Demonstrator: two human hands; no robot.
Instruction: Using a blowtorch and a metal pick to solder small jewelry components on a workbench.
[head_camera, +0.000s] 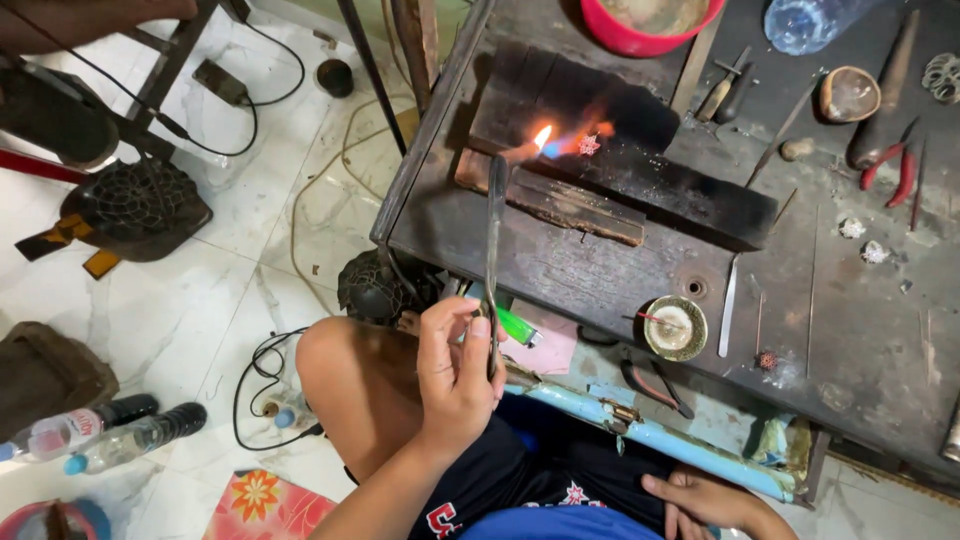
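My left hand (455, 370) grips a slim metal torch tube (494, 230) that points away from me over the dark workbench (860, 340). A flame (545, 135) burns at its far end, against a small glowing star-shaped ornament (590, 145). The ornament lies on a charred black block (620, 165). My right hand (700, 500) rests on my lap near the bench's front edge, fingers loosely spread, holding nothing. A green lighter (518, 325) lies just right of my left hand.
A small round dish (675, 328), red-handled pliers (885, 165), a red bowl (650, 25), a plastic bottle (810, 20) and small tools sit on the bench. A light blue pipe (640, 430) runs along its front. Bottles (100, 430) and cables lie on the tiled floor at left.
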